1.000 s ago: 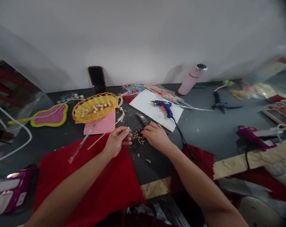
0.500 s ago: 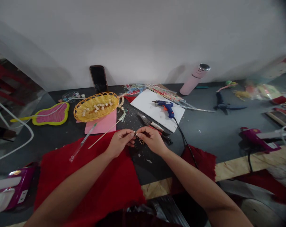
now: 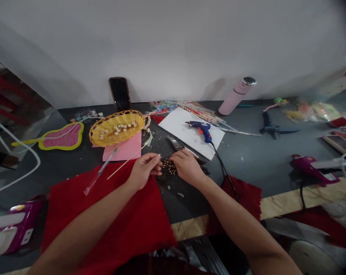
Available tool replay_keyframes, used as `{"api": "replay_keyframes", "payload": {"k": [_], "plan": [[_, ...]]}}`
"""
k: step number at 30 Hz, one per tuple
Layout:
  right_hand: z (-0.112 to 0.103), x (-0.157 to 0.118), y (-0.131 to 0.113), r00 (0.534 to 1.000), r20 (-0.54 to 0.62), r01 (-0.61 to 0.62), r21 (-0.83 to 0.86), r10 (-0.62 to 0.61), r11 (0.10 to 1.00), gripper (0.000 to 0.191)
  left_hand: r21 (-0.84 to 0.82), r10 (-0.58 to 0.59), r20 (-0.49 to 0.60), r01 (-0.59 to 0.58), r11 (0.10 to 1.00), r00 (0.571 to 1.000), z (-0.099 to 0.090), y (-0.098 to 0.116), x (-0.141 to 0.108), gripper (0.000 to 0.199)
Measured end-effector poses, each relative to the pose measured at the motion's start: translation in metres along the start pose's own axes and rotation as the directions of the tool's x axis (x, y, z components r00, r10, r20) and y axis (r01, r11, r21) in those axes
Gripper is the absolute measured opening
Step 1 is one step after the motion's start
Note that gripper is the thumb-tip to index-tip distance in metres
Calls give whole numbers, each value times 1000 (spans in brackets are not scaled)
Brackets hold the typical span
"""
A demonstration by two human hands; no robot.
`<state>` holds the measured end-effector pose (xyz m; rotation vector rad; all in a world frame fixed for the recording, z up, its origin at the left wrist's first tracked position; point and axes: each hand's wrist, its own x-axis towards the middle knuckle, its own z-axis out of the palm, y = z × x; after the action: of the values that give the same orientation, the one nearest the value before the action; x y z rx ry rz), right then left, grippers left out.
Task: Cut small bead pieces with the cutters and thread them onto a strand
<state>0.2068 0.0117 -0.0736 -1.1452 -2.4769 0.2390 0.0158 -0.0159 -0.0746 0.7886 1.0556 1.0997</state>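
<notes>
Between thumb and index finger, my left hand (image 3: 145, 169) pinches a tiny pale piece (image 3: 159, 156), above the edge of the red cloth (image 3: 104, 214). My right hand (image 3: 187, 166) is lowered at a small pile of tan pieces (image 3: 169, 167) on the dark table, its fingers bent together. Its fingertips are partly hidden, and whether they hold a piece cannot be made out. Behind the right hand lie pliers (image 3: 175, 143). A yellow wicker basket (image 3: 97, 131) with several small pale cubes stands at the back left, partly over pink paper (image 3: 124, 149).
A blue glue gun (image 3: 203, 130) lies on a white board (image 3: 177, 128), its black cord running toward the front edge. At the back stand a phone (image 3: 119, 93) and a pink bottle (image 3: 235, 97). A thin stick (image 3: 124, 164) crosses the red cloth. Purple devices (image 3: 313, 168) sit at both sides.
My hands were together over the pile and have separated. The right hand has turned palm down beside the pile, which now shows more. The left hand has moved slightly left with the tiny piece.
</notes>
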Motion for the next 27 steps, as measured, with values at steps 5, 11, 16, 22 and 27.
{"api": "replay_keyframes", "payload": {"k": [5, 11, 16, 22, 27], "plan": [[4, -1, 3, 1000, 3, 17, -77, -17, 997, 28, 8, -7, 4, 7, 1000, 1000, 0, -1, 0, 30], [0, 4, -1, 999, -37, -3, -96, -1, 995, 24, 12, -6, 13, 5, 1000, 1000, -1, -1, 0, 28], [3, 9, -4, 999, -39, -33, -115, 28, 993, 21, 14, 0, 20, 0, 1000, 1000, -1, -2, 1, 27], [7, 12, -5, 998, -20, -68, -103, 67, 992, 17, 22, 3, 14, -3, 1000, 1000, -1, -3, 1, 29], [5, 13, -11, 992, 33, -120, -111, 125, 986, 13, 60, 15, 29, -17, 998, 999, 0, -2, -1, 29]]}}
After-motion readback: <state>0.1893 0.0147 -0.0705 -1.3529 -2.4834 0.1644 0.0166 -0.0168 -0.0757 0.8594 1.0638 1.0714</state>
